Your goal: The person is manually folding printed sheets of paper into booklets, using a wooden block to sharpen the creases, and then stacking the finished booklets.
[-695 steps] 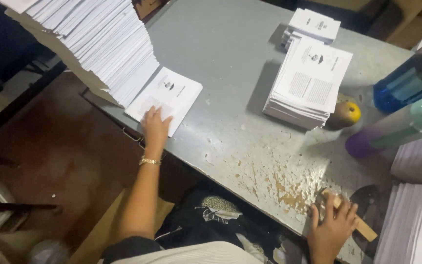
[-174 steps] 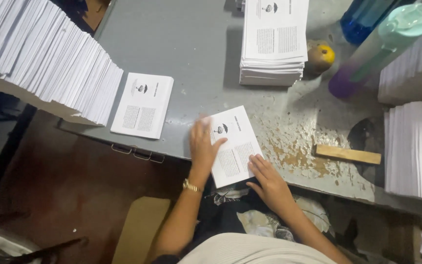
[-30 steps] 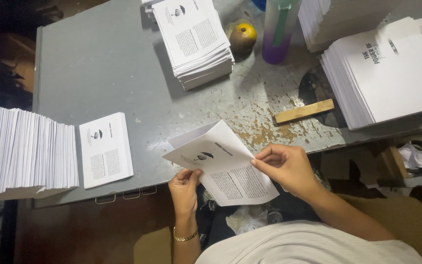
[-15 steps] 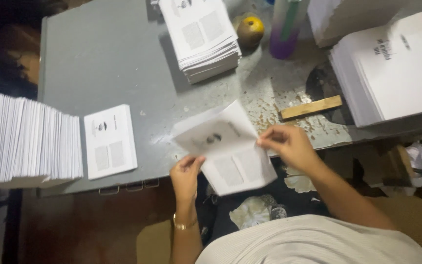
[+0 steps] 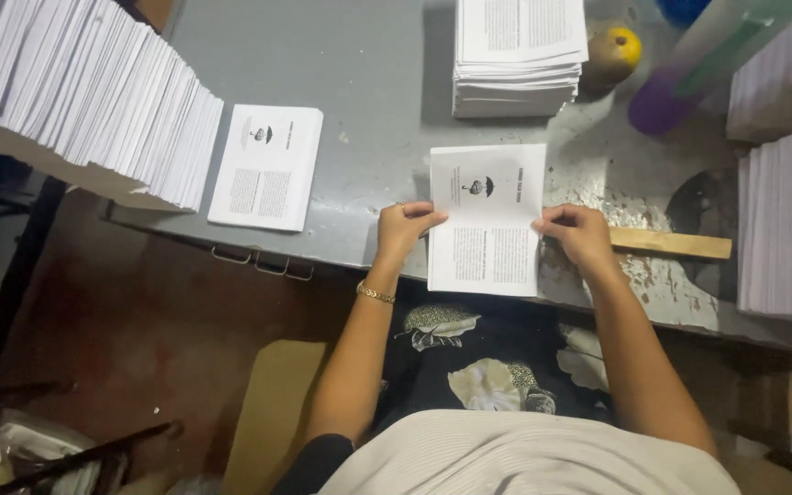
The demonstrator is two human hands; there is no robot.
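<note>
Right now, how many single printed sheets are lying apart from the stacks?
2: one folded sheet between both hands at the table's near edge, one sheet lying alone beside the left stack. Others may be hidden.
</note>
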